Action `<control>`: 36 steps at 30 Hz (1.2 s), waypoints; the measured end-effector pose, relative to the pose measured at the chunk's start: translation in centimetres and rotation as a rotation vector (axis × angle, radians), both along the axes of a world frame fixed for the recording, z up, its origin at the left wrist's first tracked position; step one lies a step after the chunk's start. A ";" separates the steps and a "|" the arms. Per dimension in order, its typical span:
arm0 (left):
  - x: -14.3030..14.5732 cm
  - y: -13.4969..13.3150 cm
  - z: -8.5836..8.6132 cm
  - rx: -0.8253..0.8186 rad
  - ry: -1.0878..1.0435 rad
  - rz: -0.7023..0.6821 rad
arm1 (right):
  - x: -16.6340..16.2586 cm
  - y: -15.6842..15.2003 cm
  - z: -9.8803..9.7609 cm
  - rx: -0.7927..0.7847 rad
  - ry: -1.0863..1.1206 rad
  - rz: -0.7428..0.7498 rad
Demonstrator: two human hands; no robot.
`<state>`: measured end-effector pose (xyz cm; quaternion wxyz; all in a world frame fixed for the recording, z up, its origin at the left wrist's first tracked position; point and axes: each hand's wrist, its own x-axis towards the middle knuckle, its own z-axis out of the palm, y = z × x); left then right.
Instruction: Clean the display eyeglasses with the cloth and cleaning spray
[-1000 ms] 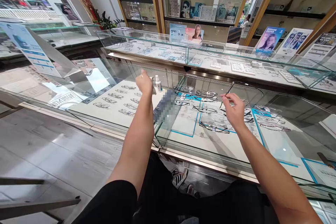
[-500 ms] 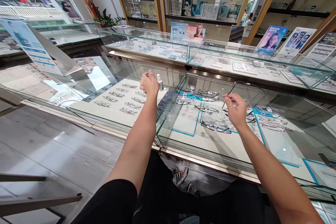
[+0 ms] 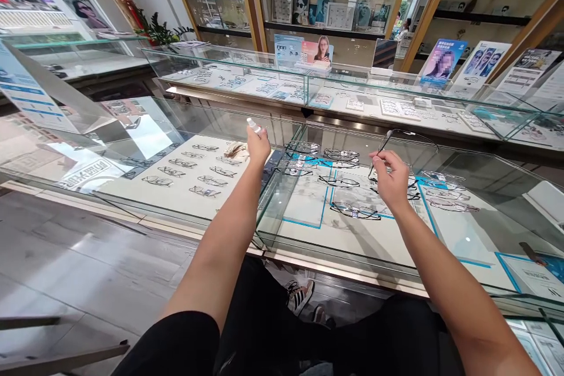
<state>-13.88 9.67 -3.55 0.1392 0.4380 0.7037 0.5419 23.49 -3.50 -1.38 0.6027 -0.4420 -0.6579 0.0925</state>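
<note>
L hand (image 3: 259, 147) clamped on spray bottle (image 3: 254, 124), 11 o'clock over glass tabletop (image 3: 343, 273); cloth (image 3: 235, 150) at its 9. R hand (image 3: 390, 179) pinches specs frame (image 3: 388, 137), 1 o'clock.

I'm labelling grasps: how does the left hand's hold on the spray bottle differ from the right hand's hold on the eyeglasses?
The left hand wraps the spray bottle, hiding all but its white top; the right hand pinches the thin dark eyeglasses at the fingertips, most of the frame showing. The spray bottle is compact; the eyeglasses reach well beyond the hand. Both are held over the glass display case.
</note>
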 end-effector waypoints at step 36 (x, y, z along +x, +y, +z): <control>14.0 -8.2 2.1 -0.130 -0.372 -1.259 | -2.9 -2.1 0.6 -0.444 0.157 0.651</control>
